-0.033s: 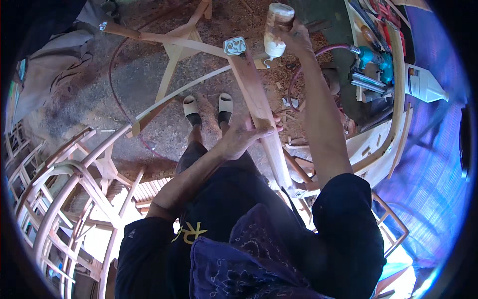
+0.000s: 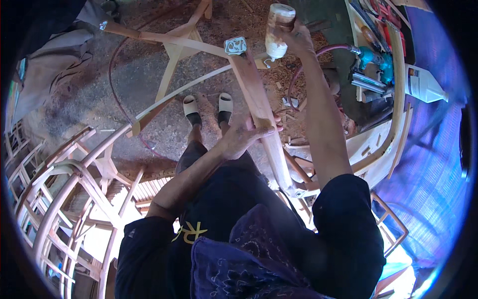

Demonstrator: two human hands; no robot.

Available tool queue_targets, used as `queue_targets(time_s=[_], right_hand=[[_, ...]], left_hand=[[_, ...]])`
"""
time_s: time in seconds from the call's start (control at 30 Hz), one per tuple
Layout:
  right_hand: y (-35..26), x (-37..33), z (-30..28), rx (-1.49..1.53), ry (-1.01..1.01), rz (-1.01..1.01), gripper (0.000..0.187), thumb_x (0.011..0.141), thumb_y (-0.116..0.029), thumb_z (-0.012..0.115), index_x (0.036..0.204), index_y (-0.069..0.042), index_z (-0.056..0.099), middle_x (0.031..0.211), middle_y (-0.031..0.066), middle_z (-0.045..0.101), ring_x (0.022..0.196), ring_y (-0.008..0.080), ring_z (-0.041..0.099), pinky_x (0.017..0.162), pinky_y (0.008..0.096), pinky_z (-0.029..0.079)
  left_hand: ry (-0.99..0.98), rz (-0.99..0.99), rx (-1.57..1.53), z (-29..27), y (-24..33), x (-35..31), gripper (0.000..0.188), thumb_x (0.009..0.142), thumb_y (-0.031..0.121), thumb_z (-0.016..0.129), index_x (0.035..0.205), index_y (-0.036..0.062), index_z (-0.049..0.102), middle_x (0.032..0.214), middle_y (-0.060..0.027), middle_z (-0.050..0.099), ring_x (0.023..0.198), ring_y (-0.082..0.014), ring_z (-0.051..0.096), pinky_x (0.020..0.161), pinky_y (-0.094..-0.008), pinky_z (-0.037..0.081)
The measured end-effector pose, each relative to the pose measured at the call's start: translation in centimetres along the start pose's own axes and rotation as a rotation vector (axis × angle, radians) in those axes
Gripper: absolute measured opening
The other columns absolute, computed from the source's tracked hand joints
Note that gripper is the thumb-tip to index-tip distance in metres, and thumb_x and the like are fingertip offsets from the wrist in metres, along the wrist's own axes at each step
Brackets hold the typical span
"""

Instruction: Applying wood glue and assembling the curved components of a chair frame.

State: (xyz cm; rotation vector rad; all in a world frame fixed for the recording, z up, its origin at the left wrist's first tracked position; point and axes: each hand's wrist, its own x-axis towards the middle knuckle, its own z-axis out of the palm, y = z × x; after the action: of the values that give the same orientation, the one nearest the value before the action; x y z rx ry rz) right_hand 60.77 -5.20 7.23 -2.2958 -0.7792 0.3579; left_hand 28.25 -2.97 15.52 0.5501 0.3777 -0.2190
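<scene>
My left hand [image 2: 245, 138] is closed around a long wooden piece [image 2: 256, 94], with the thumb across its upper side. At the far end of that piece, a squiggle of white glue [image 2: 235, 46] covers the end face. My right hand [image 2: 298, 41] grips a brown-smeared white glue bottle [image 2: 280, 30], to the right of the glued end. The bottle is tipped nozzle down, apart from the wood, and a curl of white glue hangs from its tip. Some of my right fingers are hidden behind the bottle.
Jointed wooden frame parts [image 2: 174, 52] lie across the floor ahead, one with white glue on its end. Chair frames [image 2: 74, 174] crowd the left. At right are a teal air nailer [image 2: 381, 62] on a dark red hose, a white bottle [image 2: 423, 84] and a curved wooden rail [image 2: 397, 99].
The glue bottle has shifted very slightly to the right. My left hand and the wooden piece stay in place.
</scene>
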Motion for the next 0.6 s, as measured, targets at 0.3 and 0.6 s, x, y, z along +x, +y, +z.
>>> queue_targets(time_s=[0.3, 0.6], right_hand=[[-1.4, -0.9, -0.4, 0.037, -0.020, 0.005, 0.076, 0.068, -0.039, 0.085, 0.126, 0.001, 0.056, 0.111, 0.0168, 0.070, 0.104, 0.0273, 0.068, 0.090, 0.0370, 0.053], [-2.1, -0.9, 1.6, 0.073, -0.046, -0.013, 0.076, 0.068, -0.037, 0.086, 0.125, 0.002, 0.054, 0.114, 0.0182, 0.069, 0.107, 0.0277, 0.066, 0.088, 0.0384, 0.053]], left_hand=[[0.042, -0.027, 0.047, 0.4, 0.3, 0.0, 0.040, 0.094, 0.008, 0.062, 0.129, -0.0027, 0.046, 0.124, -0.0144, 0.060, 0.120, -0.0242, 0.060, 0.091, -0.0342, 0.053], [0.027, -0.001, 0.000, 0.0, 0.0, 0.1, 0.040, 0.094, 0.012, 0.063, 0.129, -0.0017, 0.047, 0.125, -0.0134, 0.060, 0.118, -0.0217, 0.061, 0.086, -0.0321, 0.053]])
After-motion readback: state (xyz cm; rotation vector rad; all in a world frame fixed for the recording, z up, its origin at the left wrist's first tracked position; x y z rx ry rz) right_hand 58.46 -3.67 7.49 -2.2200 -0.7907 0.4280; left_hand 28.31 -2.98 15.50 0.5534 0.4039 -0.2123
